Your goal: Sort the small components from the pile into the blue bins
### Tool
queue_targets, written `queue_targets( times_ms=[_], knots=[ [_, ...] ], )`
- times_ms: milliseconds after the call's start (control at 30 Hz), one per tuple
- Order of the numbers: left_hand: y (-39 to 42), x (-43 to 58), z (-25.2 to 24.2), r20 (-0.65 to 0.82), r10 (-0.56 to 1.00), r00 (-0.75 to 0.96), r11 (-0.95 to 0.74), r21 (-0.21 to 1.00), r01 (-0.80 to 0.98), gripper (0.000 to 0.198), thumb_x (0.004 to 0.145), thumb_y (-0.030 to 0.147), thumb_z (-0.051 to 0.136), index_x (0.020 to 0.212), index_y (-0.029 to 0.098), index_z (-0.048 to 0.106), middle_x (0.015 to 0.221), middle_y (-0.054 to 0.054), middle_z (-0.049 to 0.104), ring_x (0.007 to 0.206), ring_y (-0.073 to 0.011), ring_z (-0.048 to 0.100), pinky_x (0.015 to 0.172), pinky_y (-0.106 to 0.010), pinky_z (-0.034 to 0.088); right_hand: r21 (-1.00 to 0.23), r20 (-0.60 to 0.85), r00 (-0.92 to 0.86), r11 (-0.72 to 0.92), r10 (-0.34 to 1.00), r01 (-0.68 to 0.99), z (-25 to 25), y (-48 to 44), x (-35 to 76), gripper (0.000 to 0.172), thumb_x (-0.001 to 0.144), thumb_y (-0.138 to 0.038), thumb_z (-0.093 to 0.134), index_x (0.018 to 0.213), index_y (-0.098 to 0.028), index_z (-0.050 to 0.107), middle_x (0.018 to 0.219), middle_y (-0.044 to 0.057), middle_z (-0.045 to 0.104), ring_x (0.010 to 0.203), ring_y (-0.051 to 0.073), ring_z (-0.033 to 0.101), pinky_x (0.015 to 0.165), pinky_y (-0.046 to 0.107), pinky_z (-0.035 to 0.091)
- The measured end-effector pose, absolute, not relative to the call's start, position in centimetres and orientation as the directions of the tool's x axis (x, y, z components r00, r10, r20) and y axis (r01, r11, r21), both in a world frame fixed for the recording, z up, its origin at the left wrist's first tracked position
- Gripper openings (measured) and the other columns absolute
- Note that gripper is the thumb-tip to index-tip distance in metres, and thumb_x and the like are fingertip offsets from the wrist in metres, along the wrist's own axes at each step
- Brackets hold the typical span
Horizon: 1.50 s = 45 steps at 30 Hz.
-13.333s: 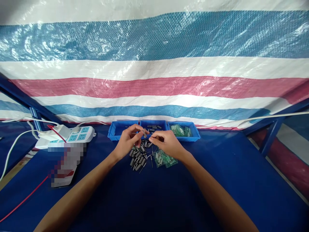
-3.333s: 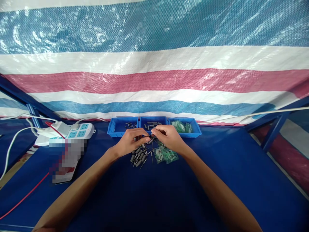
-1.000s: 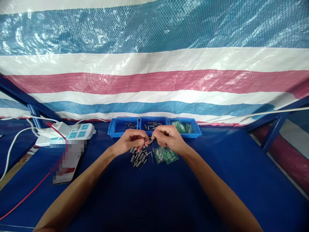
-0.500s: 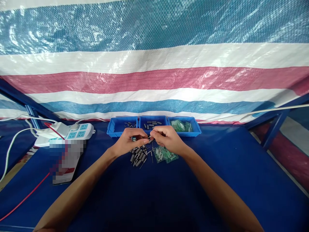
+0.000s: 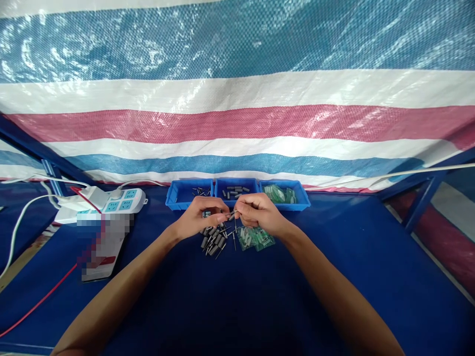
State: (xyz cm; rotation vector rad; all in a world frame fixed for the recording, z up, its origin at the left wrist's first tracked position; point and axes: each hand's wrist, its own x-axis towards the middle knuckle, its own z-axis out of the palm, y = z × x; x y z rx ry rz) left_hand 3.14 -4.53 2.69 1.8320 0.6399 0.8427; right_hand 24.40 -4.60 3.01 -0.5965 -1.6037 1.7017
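My left hand (image 5: 200, 217) and my right hand (image 5: 259, 212) meet in front of the blue bins, fingertips almost touching. Both are closed in a pinch on a small grey cylindrical part (image 5: 232, 215) with a thin metal pin; the fingers cover most of it. Under my left hand lies a heap of dark grey cylinders with thin metal shafts (image 5: 213, 241). Several loose thin metal pins (image 5: 234, 240) are scattered just right of the heap. Beneath my right hand are green and white flat pieces (image 5: 255, 238), too small to name exactly.
Three joined blue bins stand at the back: the left bin (image 5: 178, 196) has dark pins, the middle bin (image 5: 237, 191) grey cylinders, the right bin (image 5: 284, 194) green pieces. To the left are a white power strip (image 5: 126, 202), a red cable (image 5: 55, 290) and a phone-like object (image 5: 102, 269).
My right hand has drawn slightly right from my left, and more of the small part shows between the fingertips. The view has shifted a little.
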Motion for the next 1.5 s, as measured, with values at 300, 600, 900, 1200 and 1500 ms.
queue_targets(
  times_ms=[300, 600, 900, 1200, 1500],
  knots=[
    [-4.5, 3.1, 2.7, 0.293, 0.753, 0.589, -0.383, 0.923, 0.031, 0.027, 0.09, 0.034, 0.055, 0.086, 0.01, 0.068, 0.079, -0.006, 0.065, 0.054, -0.0086, 0.057, 0.052, -0.021, 0.048, -0.985, 0.161, -0.524, 0.167, 0.836, -0.036, 2.5, -4.1, 24.6, 0.035, 0.092, -0.04, 0.054, 0.07, -0.013, 0.058, 0.044, -0.007, 0.036, 0.039, 0.005, 0.03, 0.042, 0.021, 0.025],
    [-4.9, 3.2, 3.1, 0.191, 0.795, 0.575, -0.226, 0.974, -0.011, 0.016, 0.082, 0.027, 0.067, 0.08, 0.011, 0.068, 0.075, -0.004, 0.063, 0.051, -0.0079, 0.056, 0.046, -0.02, 0.048, -0.985, 0.152, -0.547, 0.174, 0.823, -0.011, 3.5, -5.1, 24.2, 0.035, 0.091, -0.041, 0.054, 0.07, -0.013, 0.058, 0.045, -0.006, 0.037, 0.041, 0.006, 0.03, 0.042, 0.022, 0.025],
    [-4.7, 3.0, 3.3, 0.13, 0.808, 0.575, -0.138, 0.99, -0.029, 0.02, 0.082, 0.03, 0.067, 0.078, 0.01, 0.067, 0.074, -0.004, 0.064, 0.051, -0.0079, 0.055, 0.047, -0.02, 0.046, -0.977, 0.173, -0.511, 0.211, 0.842, 0.017, 2.6, -4.5, 24.3, 0.036, 0.092, -0.041, 0.052, 0.071, -0.013, 0.059, 0.045, -0.006, 0.036, 0.041, 0.006, 0.029, 0.043, 0.022, 0.024],
    [-4.7, 3.3, 2.7, 0.177, 0.853, 0.491, -0.213, 0.977, 0.016, 0.017, 0.083, 0.027, 0.067, 0.076, 0.011, 0.068, 0.071, -0.002, 0.063, 0.049, -0.0064, 0.054, 0.046, -0.019, 0.044, -0.947, 0.211, -0.466, 0.298, 0.859, 0.121, 3.2, -4.7, 24.0, 0.038, 0.093, -0.04, 0.05, 0.07, -0.012, 0.061, 0.047, -0.005, 0.036, 0.044, 0.007, 0.032, 0.045, 0.022, 0.024],
    [-4.6, 2.9, 2.6, 0.18, 0.828, 0.531, -0.148, 0.984, -0.101, 0.022, 0.086, 0.03, 0.062, 0.089, 0.009, 0.07, 0.076, -0.007, 0.067, 0.049, -0.0082, 0.055, 0.046, -0.022, 0.044, -0.983, 0.133, -0.533, 0.043, 0.835, -0.178, 2.3, -4.3, 24.3, 0.032, 0.088, -0.041, 0.059, 0.075, -0.012, 0.062, 0.045, -0.008, 0.033, 0.039, 0.005, 0.028, 0.044, 0.023, 0.028]
  ],
)
